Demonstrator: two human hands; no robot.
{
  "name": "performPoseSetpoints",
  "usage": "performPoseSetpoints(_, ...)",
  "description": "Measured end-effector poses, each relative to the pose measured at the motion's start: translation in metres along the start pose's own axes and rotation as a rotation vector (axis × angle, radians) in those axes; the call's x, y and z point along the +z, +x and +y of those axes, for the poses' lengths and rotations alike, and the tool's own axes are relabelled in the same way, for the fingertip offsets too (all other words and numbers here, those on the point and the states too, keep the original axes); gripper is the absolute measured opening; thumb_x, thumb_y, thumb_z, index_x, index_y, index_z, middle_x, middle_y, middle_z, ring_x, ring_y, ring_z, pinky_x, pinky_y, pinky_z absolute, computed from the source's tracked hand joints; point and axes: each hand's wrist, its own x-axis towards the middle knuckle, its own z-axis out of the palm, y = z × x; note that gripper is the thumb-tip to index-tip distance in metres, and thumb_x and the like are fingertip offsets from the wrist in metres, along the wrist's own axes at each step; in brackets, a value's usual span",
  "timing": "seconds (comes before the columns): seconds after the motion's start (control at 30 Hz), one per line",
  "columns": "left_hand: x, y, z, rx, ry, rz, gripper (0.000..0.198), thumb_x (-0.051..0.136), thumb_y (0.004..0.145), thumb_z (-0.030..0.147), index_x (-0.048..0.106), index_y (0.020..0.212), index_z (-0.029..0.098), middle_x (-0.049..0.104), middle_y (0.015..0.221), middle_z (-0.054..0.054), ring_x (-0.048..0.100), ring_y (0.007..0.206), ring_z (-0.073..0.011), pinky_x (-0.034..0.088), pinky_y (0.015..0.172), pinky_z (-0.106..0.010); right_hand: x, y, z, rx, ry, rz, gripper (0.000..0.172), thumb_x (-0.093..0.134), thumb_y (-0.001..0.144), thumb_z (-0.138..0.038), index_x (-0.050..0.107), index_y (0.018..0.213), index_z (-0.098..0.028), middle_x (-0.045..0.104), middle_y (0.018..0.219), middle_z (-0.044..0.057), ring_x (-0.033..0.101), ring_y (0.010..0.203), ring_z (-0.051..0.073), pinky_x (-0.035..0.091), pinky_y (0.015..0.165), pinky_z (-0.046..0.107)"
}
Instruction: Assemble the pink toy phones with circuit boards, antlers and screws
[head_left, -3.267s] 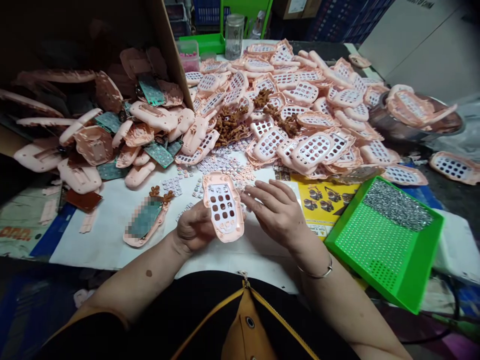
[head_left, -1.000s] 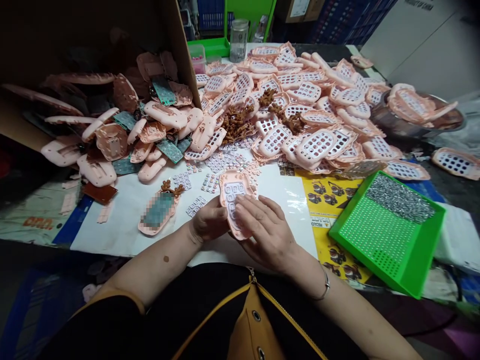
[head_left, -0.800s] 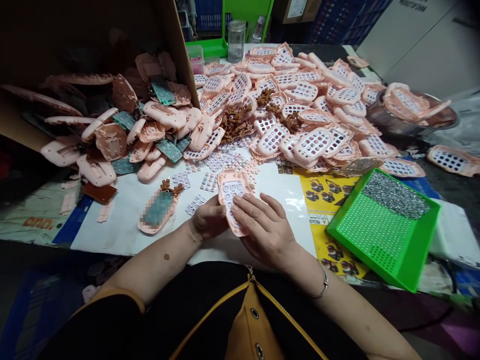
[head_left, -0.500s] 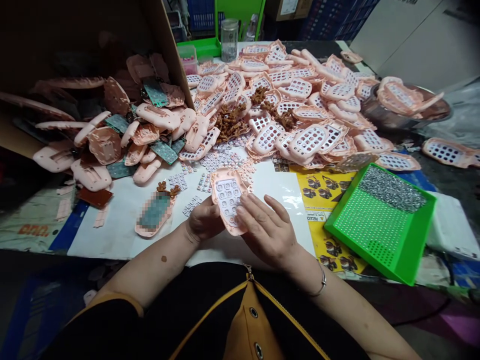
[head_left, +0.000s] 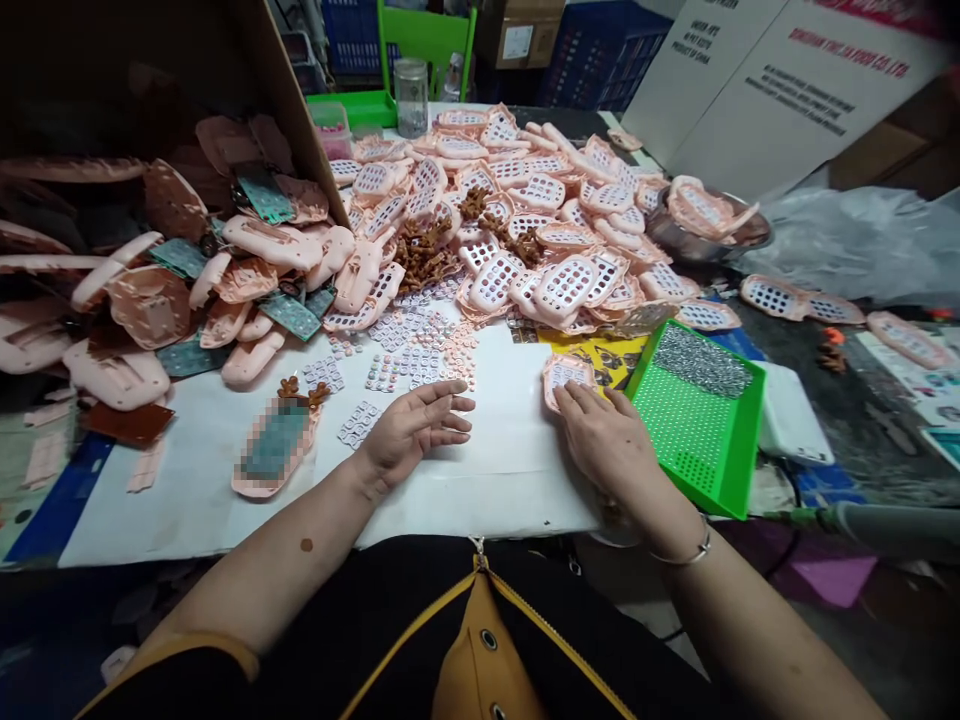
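Note:
My left hand (head_left: 416, 430) hovers over the white sheet with its fingers apart and nothing in it. On the right, my right hand (head_left: 607, 440) covers the lower part of a pink shell with a white keypad (head_left: 568, 371), near the green tray; its fingers lie over the shell, thumb side hidden. At the left of the sheet lies another pink shell (head_left: 259, 483) with a green board and a brown antler-shaped piece (head_left: 304, 392). Small white keypads (head_left: 358, 424) and loose buttons (head_left: 420, 350) are spread beyond my left hand.
Pink shells with keypads (head_left: 566, 285) are heaped at the back. A cardboard box (head_left: 300, 110) of shells and boards stands at the left. The green tray (head_left: 739, 440) holds small metal screws at the right. A metal bowl (head_left: 757, 232) stands behind it.
The keypad shell has moved from between both hands to the right, with my right hand. My left hand has let go and opened. The view has shifted to the right.

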Motion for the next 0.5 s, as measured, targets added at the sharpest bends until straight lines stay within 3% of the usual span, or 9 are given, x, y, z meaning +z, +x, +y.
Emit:
performPoseSetpoints(0.1, 0.003, -0.001, 0.002, 0.004, -0.02, 0.017, 0.037, 0.078, 0.076, 0.031, 0.069, 0.107, 0.014, 0.07, 0.101, -0.009, 0.068, 0.075, -0.0137, 0.059, 0.073, -0.029, -0.005, 0.012, 0.015, -0.058, 0.014, -0.157, 0.029, 0.047, 0.096, -0.027, 0.071, 0.103, -0.012, 0.075, 0.108, 0.018, 0.071, 0.094, 0.029, 0.048, 0.081, 0.042)
performPoseSetpoints(0.2, 0.005, -0.001, 0.003, 0.003, -0.023, 0.022, 0.039, 0.081, 0.073, 0.033, 0.07, 0.105, 0.014, 0.071, 0.099, -0.009, 0.068, 0.074, -0.0138, 0.059, 0.071, -0.028, -0.012, 0.044, 0.038, -0.042, 0.093, -0.194, 0.033, 0.047, 0.096, -0.041, 0.072, 0.093, -0.02, 0.075, 0.087, 0.012, 0.069, 0.08, 0.025, 0.048, 0.073, 0.038)
performPoseSetpoints(0.27, 0.005, 0.0, 0.003, -0.002, -0.007, 0.024, 0.041, 0.082, 0.072, 0.034, 0.07, 0.106, 0.015, 0.071, 0.099, -0.009, 0.068, 0.074, -0.0139, 0.059, 0.072, -0.028, -0.015, 0.075, 0.057, 0.028, 0.118, -0.182, 0.034, 0.049, 0.094, -0.038, 0.067, 0.117, -0.02, 0.074, 0.1, 0.014, 0.068, 0.089, 0.027, 0.049, 0.078, 0.04)
performPoseSetpoints(0.37, 0.004, 0.001, 0.003, -0.02, 0.028, 0.03, 0.041, 0.082, 0.072, 0.035, 0.07, 0.106, 0.015, 0.071, 0.099, -0.008, 0.068, 0.075, -0.0138, 0.058, 0.073, -0.029, -0.014, 0.128, 0.077, 0.058, 0.095, -0.296, 0.065, 0.059, 0.085, -0.028, 0.042, 0.148, -0.02, 0.056, 0.142, 0.017, 0.057, 0.124, 0.035, 0.047, 0.096, 0.047)
performPoseSetpoints(0.43, 0.004, 0.002, 0.003, -0.036, 0.041, 0.031, 0.041, 0.082, 0.072, 0.036, 0.071, 0.106, 0.016, 0.07, 0.099, -0.008, 0.068, 0.075, -0.0137, 0.058, 0.074, -0.03, -0.012, 0.158, 0.083, 0.028, 0.033, -0.389, 0.065, 0.056, 0.086, -0.031, 0.04, 0.149, -0.021, 0.041, 0.156, 0.017, 0.044, 0.139, 0.037, 0.04, 0.106, 0.053)
performPoseSetpoints(0.5, 0.004, 0.002, 0.004, -0.041, 0.044, 0.031, 0.042, 0.082, 0.071, 0.037, 0.071, 0.106, 0.016, 0.07, 0.099, -0.007, 0.067, 0.076, -0.0137, 0.057, 0.074, -0.03, -0.009, 0.176, 0.084, -0.029, -0.017, -0.41, 0.055, 0.053, 0.087, -0.032, 0.051, 0.14, -0.018, 0.04, 0.157, 0.017, 0.039, 0.143, 0.036, 0.036, 0.11, 0.055)
